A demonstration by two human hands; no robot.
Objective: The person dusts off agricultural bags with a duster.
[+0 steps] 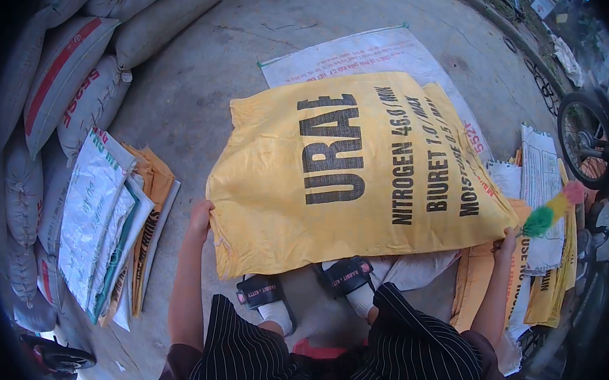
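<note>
A large yellow woven sack [264,159] printed "URAE" is spread out in front of me, over my sandals' tips. My left hand [204,215] is closed on its left edge, near the lower left corner. At the opposite end, my right hand [507,241] pinches the lower right corner. Beneath the yellow sack lies a white sack [349,52] with red print, showing at the far side. Part of another pale sack [419,268] shows under the near edge.
Folded sacks [95,211] are stacked on the left, more folded sacks [541,185] on the right. Filled sacks [72,82] pile up along the left. A colourful duster [554,209] is beside my right hand; a wheel [582,139] stands beyond. Concrete floor [185,76] lies around.
</note>
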